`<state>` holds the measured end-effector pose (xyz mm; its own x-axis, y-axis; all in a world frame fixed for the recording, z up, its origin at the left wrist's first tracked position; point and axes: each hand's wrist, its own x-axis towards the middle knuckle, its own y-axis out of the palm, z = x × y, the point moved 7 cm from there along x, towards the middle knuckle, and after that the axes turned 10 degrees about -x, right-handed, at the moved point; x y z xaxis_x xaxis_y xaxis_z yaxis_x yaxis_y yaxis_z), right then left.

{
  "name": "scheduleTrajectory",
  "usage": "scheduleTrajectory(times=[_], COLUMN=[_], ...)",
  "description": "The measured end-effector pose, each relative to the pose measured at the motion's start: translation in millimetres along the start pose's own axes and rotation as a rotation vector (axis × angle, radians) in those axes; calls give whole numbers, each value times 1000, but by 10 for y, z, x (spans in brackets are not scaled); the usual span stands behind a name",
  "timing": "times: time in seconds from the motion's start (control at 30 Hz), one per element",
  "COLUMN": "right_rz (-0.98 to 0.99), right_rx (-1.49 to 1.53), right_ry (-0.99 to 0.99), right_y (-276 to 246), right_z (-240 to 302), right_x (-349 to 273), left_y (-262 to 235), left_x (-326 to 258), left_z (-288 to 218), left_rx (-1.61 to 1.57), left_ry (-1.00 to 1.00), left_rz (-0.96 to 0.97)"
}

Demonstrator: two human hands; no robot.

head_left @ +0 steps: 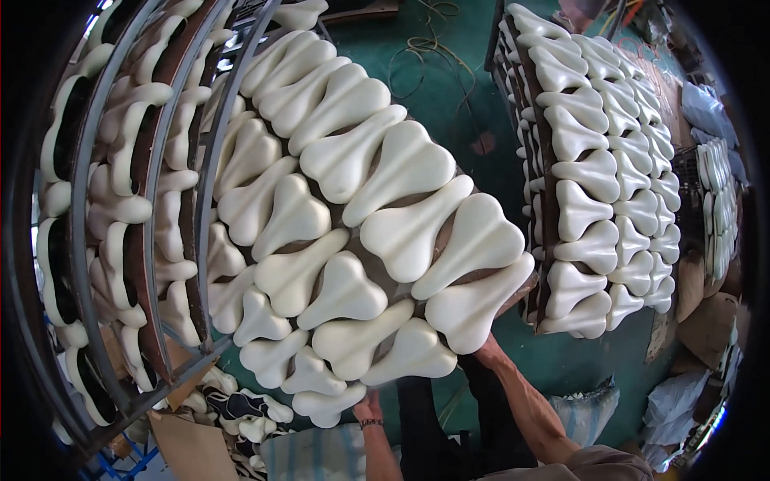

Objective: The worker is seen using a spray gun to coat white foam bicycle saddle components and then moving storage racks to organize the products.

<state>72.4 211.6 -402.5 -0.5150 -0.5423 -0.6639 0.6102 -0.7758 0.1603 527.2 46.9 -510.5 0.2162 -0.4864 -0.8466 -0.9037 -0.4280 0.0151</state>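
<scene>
I hold a brown board (525, 289) covered with several rows of cream-white moulded foam saddle shapes (401, 232). My left hand (368, 407) grips the board's near edge under the lowest pieces, a dark band on the wrist. My right hand (486, 350) grips the near right corner, mostly hidden beneath a foam piece. The board tilts up and away from me, its far end reaching into a metal rack (208, 152).
The grey metal rack at left carries more boards of the same foam pieces (120, 200). A second stack of loaded boards (601, 184) stands at right on the green floor (449, 88). Cardboard boxes (188, 445) and plastic bags (585, 405) lie near my feet.
</scene>
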Motion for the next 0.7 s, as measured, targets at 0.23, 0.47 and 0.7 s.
scheduleTrajectory(times=[0.23, 0.47, 0.7], right_rz=[110, 200, 142], right_rx=[211, 269, 249], right_ry=[99, 32, 46], right_y=[44, 489, 861], right_z=[77, 363, 665], right_x=[526, 2011, 2436], left_y=[462, 1727, 2385], left_x=[-69, 551, 652], left_z=[-58, -411, -876], left_rx=[13, -158, -196], left_ry=[86, 257, 204], left_rz=[76, 193, 162])
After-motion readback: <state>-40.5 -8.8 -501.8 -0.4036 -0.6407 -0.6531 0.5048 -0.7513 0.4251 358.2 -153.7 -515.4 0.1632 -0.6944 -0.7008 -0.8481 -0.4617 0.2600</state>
